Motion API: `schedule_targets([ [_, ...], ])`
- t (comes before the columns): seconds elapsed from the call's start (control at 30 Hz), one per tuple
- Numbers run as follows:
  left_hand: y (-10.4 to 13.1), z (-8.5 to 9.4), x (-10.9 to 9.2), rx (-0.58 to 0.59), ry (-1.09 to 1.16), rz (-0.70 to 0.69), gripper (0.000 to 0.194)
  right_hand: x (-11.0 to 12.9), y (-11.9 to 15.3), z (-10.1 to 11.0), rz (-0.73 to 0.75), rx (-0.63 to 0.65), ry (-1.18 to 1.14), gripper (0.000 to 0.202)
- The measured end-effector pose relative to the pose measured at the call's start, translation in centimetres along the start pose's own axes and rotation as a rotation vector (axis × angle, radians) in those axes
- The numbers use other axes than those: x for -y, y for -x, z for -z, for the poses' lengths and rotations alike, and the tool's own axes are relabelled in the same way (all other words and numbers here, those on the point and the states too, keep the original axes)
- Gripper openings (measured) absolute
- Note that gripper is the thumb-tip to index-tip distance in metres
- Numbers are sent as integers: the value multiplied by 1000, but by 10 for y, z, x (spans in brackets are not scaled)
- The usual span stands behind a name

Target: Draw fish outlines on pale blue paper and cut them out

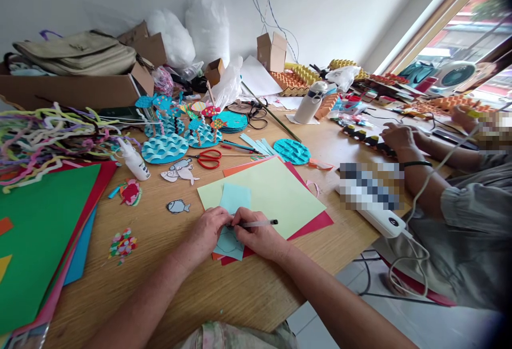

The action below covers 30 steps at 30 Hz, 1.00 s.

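My right hand (256, 232) is closed round a slim pen (260, 224), its tip end hidden at the fingers. Beside it my left hand (208, 229) rests at the left edge of a light blue paper strip (236, 197), fingers pressed together; what they hold, if anything, is hidden. Drawn curved lines show on the strip below the hands. Under it lies a pale green sheet (280, 194) on top of red and orange sheets. A cut-out fish (178, 206) lies to the left, near more fish cut-outs (180, 171).
Red scissors (209, 159), a white glue bottle (133, 161) and blue paper discs (165, 149) lie beyond the hands. Coloured sheets (48, 232) cover the left. A white power strip (372, 208) is at the right edge, near another person's arms (416, 162).
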<state>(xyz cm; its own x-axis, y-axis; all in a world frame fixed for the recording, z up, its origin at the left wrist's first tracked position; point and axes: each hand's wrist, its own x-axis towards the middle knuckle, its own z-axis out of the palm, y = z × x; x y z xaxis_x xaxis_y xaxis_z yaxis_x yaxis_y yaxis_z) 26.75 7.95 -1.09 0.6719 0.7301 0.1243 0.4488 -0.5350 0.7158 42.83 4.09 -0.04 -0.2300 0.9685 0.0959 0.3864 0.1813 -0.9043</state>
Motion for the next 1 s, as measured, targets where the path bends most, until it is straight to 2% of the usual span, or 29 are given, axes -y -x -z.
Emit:
schedule_targets([
  [0.1,0,0,-1,-6,-10,14,21,2,4,8,-16,-65,-103,9],
  [0.23,2,-1,-1,-45,-48,72,28,1,13,17,22,-251,-29,10],
  [0.3,3,-2,-1,-59,-67,90,31,-1,15,18,44,-282,23,12],
  [0.57,5,-5,-1,-79,-124,32,24,0,1,14,157,1,385,17],
  [0.67,6,-1,-6,-75,-148,13,24,3,-2,16,165,41,465,18],
  [0.8,19,3,-24,-41,-216,-11,26,2,-3,17,177,46,510,18],
  [0.9,35,-8,-40,0,-392,-53,28,0,-5,17,189,63,535,18],
  [1.0,46,-28,-48,-47,-498,-40,30,1,-6,19,187,86,559,18],
])
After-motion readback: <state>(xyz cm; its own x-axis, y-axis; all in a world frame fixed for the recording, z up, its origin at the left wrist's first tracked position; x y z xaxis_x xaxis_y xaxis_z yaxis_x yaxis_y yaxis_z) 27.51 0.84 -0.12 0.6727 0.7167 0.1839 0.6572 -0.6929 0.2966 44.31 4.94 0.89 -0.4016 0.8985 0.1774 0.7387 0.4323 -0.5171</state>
